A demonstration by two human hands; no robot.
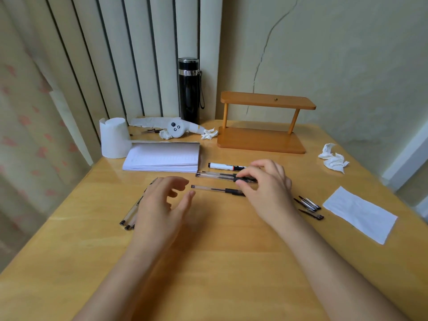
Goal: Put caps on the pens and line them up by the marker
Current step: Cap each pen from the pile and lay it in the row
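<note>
1. Bench (208,262): light wood. Task things sit mid-bench, just near of the notebook (164,157).
2. Your right hand (266,181) is over the right ends of the lined-up pens. Its grip is closed on the black end of the loose pen (213,189); can't tell cap from grip section under the fingers.
3. Your left hand (162,200) is fingers apart, holding nothing, hovering just left of that pen's free end and partly over the uncapped pens (129,215).
4. Marker (222,166): lies left-right, far side of the row, right end hidden by your right hand.
5. Placed pens (215,175): just near of the marker, parallel to it; looks like two, hard to count.
6. Loose pen: long axis left-right, parallel to the row, a gap apart on the near side. Judgement: push it far-ward with the right hand, keep the axis as is.
7. Spare caps (309,205): right of your right wrist, so the right hand is nearer them; the left is nearer the uncapped pens.
</note>
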